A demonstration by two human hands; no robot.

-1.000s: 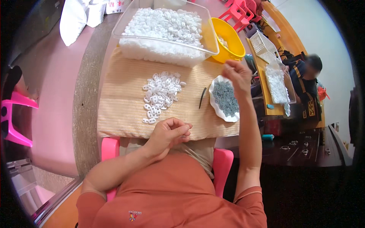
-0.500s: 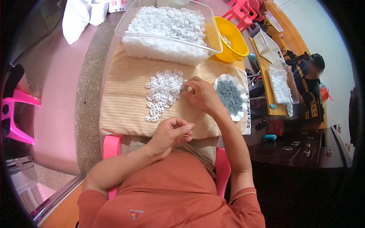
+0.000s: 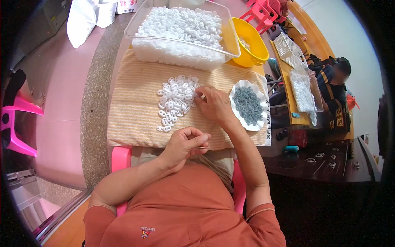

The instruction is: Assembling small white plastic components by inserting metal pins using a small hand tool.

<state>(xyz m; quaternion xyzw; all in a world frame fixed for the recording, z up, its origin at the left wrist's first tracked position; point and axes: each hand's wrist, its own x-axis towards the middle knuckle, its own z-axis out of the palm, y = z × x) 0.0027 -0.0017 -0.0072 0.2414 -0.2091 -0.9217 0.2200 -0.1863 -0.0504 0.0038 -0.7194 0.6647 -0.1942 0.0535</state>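
Small white plastic rings (image 3: 176, 101) heaped near the middle of the striped cloth (image 3: 131, 119), closer to its far edge. Right hand (image 3: 214, 105) resting at the heap's right side, fingertips pressed together on one piece. Left hand (image 3: 185, 144) curled at the cloth's near edge, thumb and forefinger pinching something tiny, hard to make out. Probably light, stiff and smooth, apt to skitter; best nipped across the rim, one at a time. Paper plate of grey bits (image 3: 248, 105) just right of the right hand
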